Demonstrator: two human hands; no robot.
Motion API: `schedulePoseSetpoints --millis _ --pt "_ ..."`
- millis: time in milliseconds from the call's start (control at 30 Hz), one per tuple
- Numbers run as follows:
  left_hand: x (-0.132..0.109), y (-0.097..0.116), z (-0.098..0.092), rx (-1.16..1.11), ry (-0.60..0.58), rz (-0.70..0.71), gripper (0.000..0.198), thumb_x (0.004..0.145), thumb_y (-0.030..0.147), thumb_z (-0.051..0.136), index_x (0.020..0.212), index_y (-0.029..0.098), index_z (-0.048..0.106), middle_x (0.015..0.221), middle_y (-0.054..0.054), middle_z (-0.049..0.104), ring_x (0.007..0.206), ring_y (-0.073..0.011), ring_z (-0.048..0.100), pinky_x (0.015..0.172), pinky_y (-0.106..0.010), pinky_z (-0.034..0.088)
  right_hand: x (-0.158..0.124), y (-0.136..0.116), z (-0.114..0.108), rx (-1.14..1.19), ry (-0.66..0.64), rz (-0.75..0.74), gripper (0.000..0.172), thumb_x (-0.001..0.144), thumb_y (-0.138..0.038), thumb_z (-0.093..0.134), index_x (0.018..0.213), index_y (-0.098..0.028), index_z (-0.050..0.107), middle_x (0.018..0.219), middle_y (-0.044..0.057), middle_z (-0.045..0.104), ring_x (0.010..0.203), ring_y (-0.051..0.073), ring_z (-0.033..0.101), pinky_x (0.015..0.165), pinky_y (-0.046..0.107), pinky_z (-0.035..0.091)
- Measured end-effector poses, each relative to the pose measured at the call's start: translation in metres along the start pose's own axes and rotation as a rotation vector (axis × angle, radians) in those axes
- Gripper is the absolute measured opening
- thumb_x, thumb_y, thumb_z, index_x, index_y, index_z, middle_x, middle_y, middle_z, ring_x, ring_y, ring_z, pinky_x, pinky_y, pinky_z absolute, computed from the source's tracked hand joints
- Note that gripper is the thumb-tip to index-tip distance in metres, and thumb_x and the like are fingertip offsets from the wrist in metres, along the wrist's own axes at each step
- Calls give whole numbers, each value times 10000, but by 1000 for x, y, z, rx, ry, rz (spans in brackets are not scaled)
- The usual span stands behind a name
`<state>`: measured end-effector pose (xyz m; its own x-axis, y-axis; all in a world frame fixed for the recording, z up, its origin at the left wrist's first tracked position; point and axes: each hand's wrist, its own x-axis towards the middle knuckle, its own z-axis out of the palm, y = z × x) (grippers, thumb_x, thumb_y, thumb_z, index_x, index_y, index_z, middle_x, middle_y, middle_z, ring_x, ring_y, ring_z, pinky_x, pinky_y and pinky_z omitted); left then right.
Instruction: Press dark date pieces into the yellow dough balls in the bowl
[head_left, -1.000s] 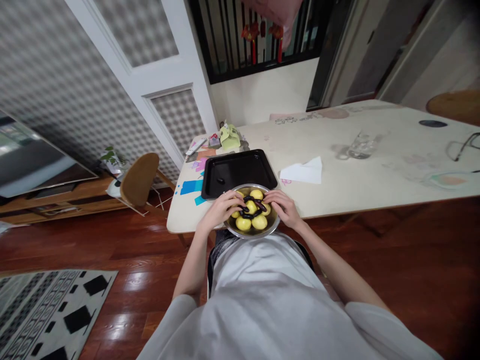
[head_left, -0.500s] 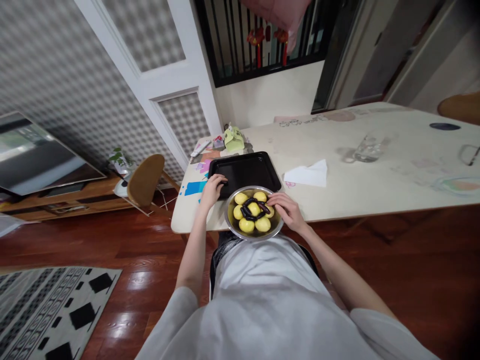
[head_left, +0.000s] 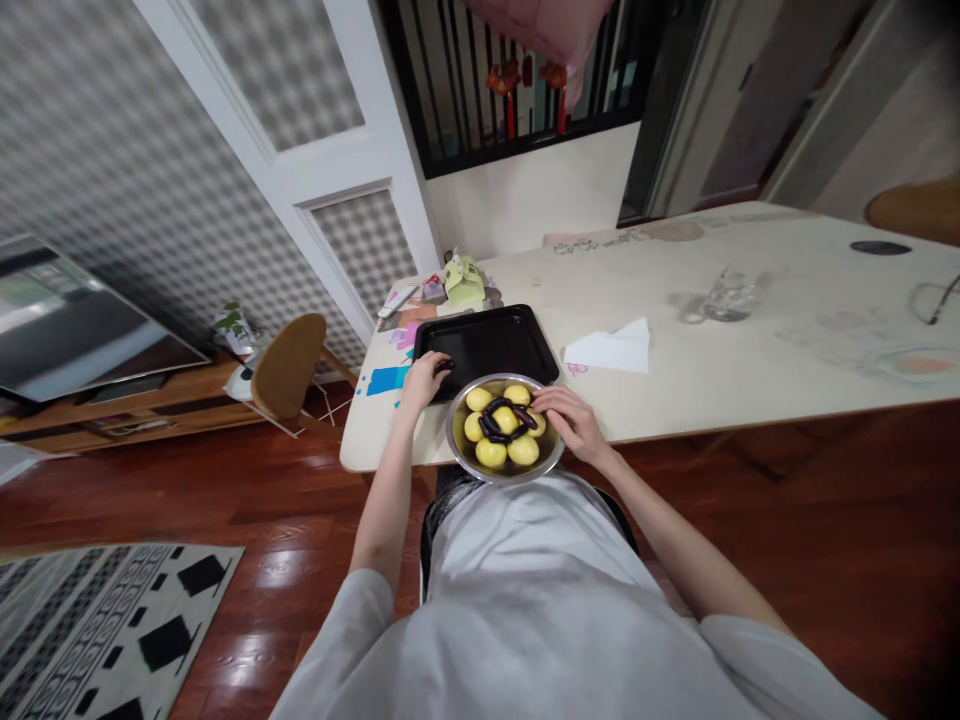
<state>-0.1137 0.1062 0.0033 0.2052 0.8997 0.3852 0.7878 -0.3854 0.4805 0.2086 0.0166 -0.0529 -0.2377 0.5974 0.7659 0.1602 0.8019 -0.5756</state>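
Observation:
A round steel bowl (head_left: pixel 455 452) rests at the near table edge, against my shirt. In it lie several yellow lemon-like fruits (head_left: pixel 491 453) with dark purple, elongated grape-like pieces (head_left: pixel 493 424) laid in a ring over them. My left hand (head_left: pixel 424 381) is closed over the near left side of a black tray (head_left: pixel 491 340), with a dark elongated piece (head_left: pixel 445 366) at its fingertips. My right hand (head_left: pixel 576 418) reaches over the bowl's right rim, its bent fingers pressed together on a dark piece (head_left: pixel 527 416) of the ring. Its thumb is partly hidden.
A white sheet of paper (head_left: pixel 609 347) lies right of the tray. Farther right stands a glass of water (head_left: pixel 726 296). Behind the tray are a green box (head_left: pixel 463 280) and a white remote (head_left: pixel 398 300). A wooden chair (head_left: pixel 289 367) stands left of the table.
The view has shifted slightly. Both hands keep almost the same places, and the dark piece shows a little more at my left fingertips. The ring looks unchanged.

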Motion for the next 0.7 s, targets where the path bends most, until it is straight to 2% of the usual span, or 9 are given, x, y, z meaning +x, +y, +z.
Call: schedulePoseSetpoints --millis 133,267,367,500,700 --pt "-36 43 -12 -167 127 115 174 911 181 713 1081 199 680 1028 -68 740 927 -205 706 812 -332 588 0 0 -1 5 -1 -9 257 1066 -311 521 1016 -242 763 1014 98 775 1094 289 697 981 517 564" --pt "-71 91 -21 -188 78 221 125 950 231 698 1072 210 678 1052 -61 743 976 -218 697 858 -355 576 0 1 -1 -5 -7 11 282 1069 -346 513 1002 -245 767 1007 96 776 1090 295 701 986 529 564" --pt "-85 116 -19 -152 49 310 106 947 228 711 1046 215 678 1111 -83 722 1075 -255 664 965 -425 548 0 1 -1 -11 -13 20 294 1070 -364 508 998 -245 767 1004 100 777 1087 298 701 984 536 565" --pt "-90 128 -6 -151 32 373 117 920 222 743 1021 217 685 1170 -101 698 1145 -280 634 1013 -468 536 0 0 -1 -8 -13 16 297 1071 -367 508 1002 -245 769 1005 101 778 1090 297 700 989 534 564" --pt "-91 126 11 -110 -39 389 170 890 180 743 1047 229 696 1247 -105 682 1252 -318 614 1078 -528 518 0 1 -1 -11 -12 28 316 1071 -394 502 1000 -247 772 1004 103 779 1084 304 707 994 546 566"
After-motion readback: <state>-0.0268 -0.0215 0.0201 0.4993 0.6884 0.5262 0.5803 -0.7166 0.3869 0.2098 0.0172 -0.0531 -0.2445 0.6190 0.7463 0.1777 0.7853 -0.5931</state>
